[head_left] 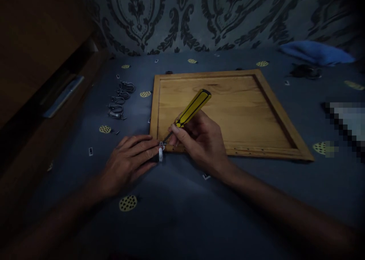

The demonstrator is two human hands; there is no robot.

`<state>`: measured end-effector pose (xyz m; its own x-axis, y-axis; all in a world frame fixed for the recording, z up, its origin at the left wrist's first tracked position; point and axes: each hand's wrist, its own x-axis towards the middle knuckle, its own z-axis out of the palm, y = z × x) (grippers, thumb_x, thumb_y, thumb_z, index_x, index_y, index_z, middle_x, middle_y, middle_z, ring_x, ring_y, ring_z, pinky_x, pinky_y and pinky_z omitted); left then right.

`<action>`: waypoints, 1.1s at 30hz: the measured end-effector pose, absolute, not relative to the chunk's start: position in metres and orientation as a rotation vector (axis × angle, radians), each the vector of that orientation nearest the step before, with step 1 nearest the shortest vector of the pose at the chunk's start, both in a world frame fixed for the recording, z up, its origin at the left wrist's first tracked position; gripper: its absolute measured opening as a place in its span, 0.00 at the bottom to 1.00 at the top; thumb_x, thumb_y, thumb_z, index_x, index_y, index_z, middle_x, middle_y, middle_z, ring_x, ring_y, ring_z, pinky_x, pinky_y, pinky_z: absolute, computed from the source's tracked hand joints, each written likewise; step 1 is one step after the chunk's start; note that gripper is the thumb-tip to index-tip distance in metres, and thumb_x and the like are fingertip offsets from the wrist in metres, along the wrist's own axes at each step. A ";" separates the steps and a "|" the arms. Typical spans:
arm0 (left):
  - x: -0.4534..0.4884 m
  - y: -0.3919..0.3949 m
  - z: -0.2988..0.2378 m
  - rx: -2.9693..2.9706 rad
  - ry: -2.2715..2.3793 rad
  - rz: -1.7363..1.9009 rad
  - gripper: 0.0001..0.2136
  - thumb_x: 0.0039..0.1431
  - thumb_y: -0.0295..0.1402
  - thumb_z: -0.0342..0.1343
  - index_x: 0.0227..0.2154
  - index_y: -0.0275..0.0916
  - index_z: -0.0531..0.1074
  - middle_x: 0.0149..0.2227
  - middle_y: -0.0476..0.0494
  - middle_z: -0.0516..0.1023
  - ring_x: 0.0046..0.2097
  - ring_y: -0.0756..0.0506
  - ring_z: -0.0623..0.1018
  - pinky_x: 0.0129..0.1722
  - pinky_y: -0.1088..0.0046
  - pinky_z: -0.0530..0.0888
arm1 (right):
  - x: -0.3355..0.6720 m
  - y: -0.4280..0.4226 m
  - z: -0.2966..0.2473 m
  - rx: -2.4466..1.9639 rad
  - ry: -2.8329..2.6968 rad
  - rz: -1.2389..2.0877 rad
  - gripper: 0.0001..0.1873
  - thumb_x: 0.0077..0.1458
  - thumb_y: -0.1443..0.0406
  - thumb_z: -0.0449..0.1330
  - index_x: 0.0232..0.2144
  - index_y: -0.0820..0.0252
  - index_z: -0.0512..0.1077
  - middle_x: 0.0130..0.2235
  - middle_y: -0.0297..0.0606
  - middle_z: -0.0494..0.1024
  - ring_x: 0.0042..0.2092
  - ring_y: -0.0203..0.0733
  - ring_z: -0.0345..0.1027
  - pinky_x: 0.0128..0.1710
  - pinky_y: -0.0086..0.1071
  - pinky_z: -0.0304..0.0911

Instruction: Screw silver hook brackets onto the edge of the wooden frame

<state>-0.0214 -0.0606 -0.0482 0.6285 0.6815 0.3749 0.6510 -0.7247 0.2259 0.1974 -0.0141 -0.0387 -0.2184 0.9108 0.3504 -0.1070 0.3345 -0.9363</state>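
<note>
A square wooden panel with a raised frame lies flat on a dark blue patterned cloth. My right hand is closed around a yellow-and-black screwdriver, whose tip points down at the panel's near left corner. My left hand lies beside that corner, its fingers pressed on a small white and metal fitting held against the panel's edge. The screwdriver's tip meets the fitting.
Several metal clips and screws lie in a row left of the panel. A blue cloth and a dark object sit at the far right. A wooden cabinet stands on the left. A blurred-out patch is at the right.
</note>
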 end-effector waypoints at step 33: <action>-0.012 -0.058 -0.043 2.980 1.156 0.807 0.09 0.72 0.34 0.54 0.49 0.39 0.77 0.47 0.46 0.85 0.51 0.42 0.80 0.45 0.63 0.69 | 0.201 -0.026 -0.031 -0.784 -1.425 1.125 0.07 0.62 0.64 0.66 0.36 0.53 0.70 0.29 0.29 0.78 0.27 0.35 0.76 0.30 0.31 0.77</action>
<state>-0.0116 -0.0584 -0.0430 0.6362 0.5925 0.4941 0.6681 -0.7434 0.0312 0.2013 -0.0255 -0.0314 -0.1763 0.9211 0.3472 -0.1241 0.3292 -0.9361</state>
